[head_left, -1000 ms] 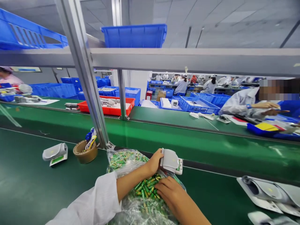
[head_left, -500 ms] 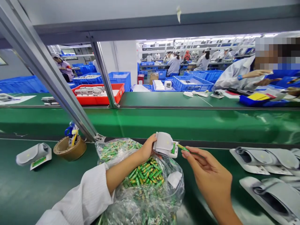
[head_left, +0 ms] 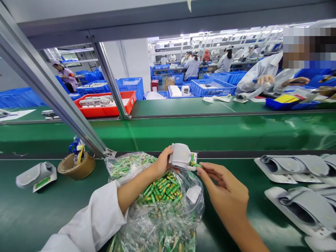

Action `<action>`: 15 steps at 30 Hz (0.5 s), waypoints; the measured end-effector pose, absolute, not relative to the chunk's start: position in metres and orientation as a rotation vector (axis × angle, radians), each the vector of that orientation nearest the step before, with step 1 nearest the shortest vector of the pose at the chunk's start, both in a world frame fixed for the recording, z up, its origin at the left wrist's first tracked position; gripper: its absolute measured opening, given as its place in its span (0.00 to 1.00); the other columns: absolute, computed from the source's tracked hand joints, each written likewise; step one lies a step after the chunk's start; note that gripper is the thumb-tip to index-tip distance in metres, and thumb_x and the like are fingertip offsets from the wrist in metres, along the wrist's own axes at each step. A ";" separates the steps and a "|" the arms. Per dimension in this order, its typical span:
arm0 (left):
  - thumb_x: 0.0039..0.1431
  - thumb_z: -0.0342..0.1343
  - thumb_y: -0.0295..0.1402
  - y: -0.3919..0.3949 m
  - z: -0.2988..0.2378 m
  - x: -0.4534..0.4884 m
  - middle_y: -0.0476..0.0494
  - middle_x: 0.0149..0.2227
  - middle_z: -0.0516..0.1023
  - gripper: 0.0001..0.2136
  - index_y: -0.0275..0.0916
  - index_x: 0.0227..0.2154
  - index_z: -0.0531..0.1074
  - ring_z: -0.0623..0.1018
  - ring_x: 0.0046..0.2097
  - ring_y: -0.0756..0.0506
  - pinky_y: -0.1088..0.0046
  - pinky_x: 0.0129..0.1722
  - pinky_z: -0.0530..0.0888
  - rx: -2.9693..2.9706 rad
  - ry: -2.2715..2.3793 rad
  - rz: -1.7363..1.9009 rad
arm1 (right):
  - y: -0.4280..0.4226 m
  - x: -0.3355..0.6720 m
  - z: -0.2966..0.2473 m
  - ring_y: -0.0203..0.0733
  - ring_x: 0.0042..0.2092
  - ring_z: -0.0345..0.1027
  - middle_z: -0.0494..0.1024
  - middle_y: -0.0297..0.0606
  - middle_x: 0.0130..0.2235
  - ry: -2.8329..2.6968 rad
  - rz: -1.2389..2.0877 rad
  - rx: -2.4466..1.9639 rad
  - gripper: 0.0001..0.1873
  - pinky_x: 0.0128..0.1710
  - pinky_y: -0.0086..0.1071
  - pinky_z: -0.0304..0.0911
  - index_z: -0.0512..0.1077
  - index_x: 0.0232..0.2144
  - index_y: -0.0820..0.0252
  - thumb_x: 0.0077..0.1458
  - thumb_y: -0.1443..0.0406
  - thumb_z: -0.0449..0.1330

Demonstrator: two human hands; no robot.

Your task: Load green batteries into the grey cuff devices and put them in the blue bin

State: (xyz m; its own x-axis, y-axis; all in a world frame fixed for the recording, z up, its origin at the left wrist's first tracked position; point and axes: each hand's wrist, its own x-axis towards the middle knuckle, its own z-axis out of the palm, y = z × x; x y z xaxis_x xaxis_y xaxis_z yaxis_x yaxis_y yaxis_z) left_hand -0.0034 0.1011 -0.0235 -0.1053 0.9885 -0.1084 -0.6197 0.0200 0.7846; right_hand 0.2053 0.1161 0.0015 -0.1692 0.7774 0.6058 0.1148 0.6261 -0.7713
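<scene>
My left hand (head_left: 162, 162) grips a grey-and-white cuff device (head_left: 181, 156) above a clear plastic bag (head_left: 162, 213) full of small green batteries (head_left: 160, 189). My right hand (head_left: 225, 190) pinches one green battery (head_left: 195, 163) between thumb and fingers. The battery's tip is at the open battery compartment on the device's right side. Both hands hover over the dark green work surface (head_left: 39, 210).
A second cuff device (head_left: 35, 174) and a brown tape roll holding pens (head_left: 76, 166) lie to the left. Several grey cuff devices (head_left: 296, 185) lie to the right. A slanted metal post (head_left: 57, 98) crosses at left. Behind runs a green conveyor (head_left: 210, 131), with coworkers, blue crates and a red tray (head_left: 105, 105) beyond it.
My right hand left the bag holding one green battery and brought it up to the device's compartment. My left hand kept hold of the device. The view tilted downward.
</scene>
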 end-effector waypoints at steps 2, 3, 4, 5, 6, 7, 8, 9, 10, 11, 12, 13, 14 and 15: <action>0.59 0.59 0.42 0.101 -0.024 -0.006 0.39 0.41 0.84 0.23 0.34 0.53 0.73 0.82 0.33 0.41 0.72 0.23 0.76 0.698 0.846 1.444 | 0.117 0.204 -0.002 0.40 0.34 0.82 0.86 0.37 0.37 -1.600 0.762 -0.746 0.09 0.38 0.32 0.82 0.81 0.39 0.57 0.59 0.59 0.70; 0.59 0.58 0.43 0.101 -0.024 -0.008 0.39 0.41 0.84 0.23 0.34 0.53 0.72 0.82 0.33 0.41 0.72 0.23 0.76 0.736 0.849 1.426 | 0.118 0.203 -0.003 0.40 0.34 0.82 0.86 0.37 0.37 -1.592 0.774 -0.737 0.08 0.39 0.32 0.82 0.81 0.38 0.57 0.59 0.60 0.70; 0.59 0.58 0.43 0.101 -0.025 -0.009 0.40 0.41 0.84 0.24 0.34 0.54 0.72 0.82 0.33 0.41 0.72 0.23 0.76 0.753 0.847 1.419 | 0.118 0.202 -0.004 0.39 0.34 0.82 0.85 0.37 0.37 -1.598 0.771 -0.722 0.08 0.39 0.32 0.82 0.81 0.38 0.56 0.59 0.60 0.71; 0.60 0.58 0.43 0.101 -0.025 -0.009 0.40 0.41 0.83 0.24 0.34 0.55 0.71 0.82 0.33 0.41 0.72 0.23 0.76 0.761 0.844 1.415 | 0.119 0.202 -0.005 0.39 0.35 0.82 0.85 0.36 0.37 -1.616 0.763 -0.710 0.07 0.40 0.32 0.82 0.82 0.38 0.56 0.58 0.61 0.71; 0.60 0.57 0.44 0.101 -0.025 -0.010 0.40 0.41 0.83 0.24 0.34 0.55 0.71 0.82 0.33 0.41 0.72 0.23 0.76 0.767 0.841 1.411 | 0.120 0.202 -0.005 0.38 0.35 0.81 0.85 0.36 0.37 -1.637 0.761 -0.707 0.07 0.41 0.32 0.81 0.82 0.39 0.55 0.59 0.61 0.70; 0.60 0.57 0.44 0.101 -0.025 -0.010 0.40 0.41 0.83 0.24 0.34 0.55 0.71 0.81 0.33 0.41 0.72 0.23 0.76 0.772 0.840 1.408 | 0.120 0.201 -0.006 0.38 0.35 0.81 0.86 0.36 0.38 -1.651 0.770 -0.712 0.07 0.41 0.32 0.81 0.83 0.40 0.55 0.59 0.61 0.70; 0.61 0.57 0.44 0.101 -0.025 -0.009 0.40 0.41 0.83 0.24 0.35 0.55 0.71 0.81 0.32 0.42 0.72 0.23 0.76 0.776 0.843 1.407 | 0.121 0.201 -0.007 0.39 0.35 0.81 0.86 0.36 0.39 -1.653 0.792 -0.724 0.08 0.41 0.32 0.80 0.83 0.41 0.54 0.59 0.60 0.70; 0.61 0.57 0.44 0.100 -0.025 -0.009 0.41 0.40 0.83 0.23 0.35 0.54 0.71 0.81 0.32 0.42 0.72 0.23 0.77 0.780 0.852 1.406 | 0.121 0.201 -0.008 0.39 0.36 0.81 0.86 0.37 0.40 -1.642 0.821 -0.746 0.09 0.41 0.33 0.80 0.83 0.42 0.54 0.60 0.59 0.69; 0.61 0.57 0.45 0.100 -0.025 -0.008 0.42 0.39 0.82 0.23 0.36 0.53 0.71 0.80 0.31 0.43 0.72 0.23 0.77 0.782 0.868 1.405 | 0.122 0.200 -0.009 0.39 0.36 0.81 0.86 0.38 0.41 -1.621 0.855 -0.773 0.10 0.42 0.34 0.79 0.83 0.43 0.54 0.60 0.58 0.69; 0.61 0.57 0.45 0.100 -0.025 -0.008 0.43 0.39 0.82 0.22 0.36 0.53 0.71 0.80 0.31 0.44 0.72 0.23 0.77 0.783 0.891 1.401 | 0.122 0.200 -0.010 0.40 0.37 0.81 0.87 0.38 0.42 -1.590 0.886 -0.804 0.11 0.42 0.35 0.79 0.83 0.44 0.54 0.60 0.57 0.69; 0.60 0.57 0.46 0.100 -0.025 -0.007 0.43 0.39 0.82 0.22 0.37 0.52 0.70 0.80 0.31 0.44 0.72 0.23 0.77 0.783 0.916 1.394 | 0.123 0.199 -0.011 0.40 0.38 0.81 0.87 0.39 0.42 -1.557 0.908 -0.835 0.13 0.42 0.35 0.78 0.83 0.44 0.53 0.61 0.56 0.68; 0.60 0.57 0.46 0.101 -0.025 -0.006 0.43 0.39 0.82 0.23 0.37 0.52 0.70 0.80 0.30 0.44 0.72 0.23 0.77 0.784 0.937 1.385 | 0.123 0.198 -0.013 0.41 0.38 0.80 0.87 0.39 0.43 -1.535 0.918 -0.866 0.14 0.42 0.36 0.78 0.83 0.45 0.53 0.61 0.54 0.68; 0.60 0.57 0.46 0.101 -0.025 -0.006 0.43 0.39 0.82 0.23 0.37 0.52 0.70 0.79 0.30 0.44 0.72 0.23 0.76 0.788 0.952 1.372 | 0.124 0.198 -0.014 0.41 0.38 0.80 0.87 0.39 0.42 -1.534 0.914 -0.895 0.15 0.42 0.36 0.77 0.83 0.45 0.53 0.61 0.53 0.68; 0.60 0.57 0.47 0.102 -0.025 -0.006 0.42 0.40 0.82 0.23 0.36 0.53 0.70 0.79 0.30 0.44 0.72 0.22 0.76 0.795 0.960 1.360 | 0.125 0.197 -0.015 0.40 0.37 0.79 0.87 0.39 0.41 -1.555 0.897 -0.920 0.16 0.40 0.36 0.75 0.84 0.45 0.53 0.61 0.53 0.67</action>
State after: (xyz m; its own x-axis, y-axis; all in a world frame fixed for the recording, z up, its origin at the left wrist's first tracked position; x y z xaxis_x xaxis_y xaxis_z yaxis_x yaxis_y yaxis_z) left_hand -0.0056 0.1015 -0.0249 -0.0343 0.9947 -0.0969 -0.4248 0.0733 0.9023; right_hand 0.1971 0.1253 -0.0149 -0.1336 0.9045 0.4051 0.1020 0.4191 -0.9022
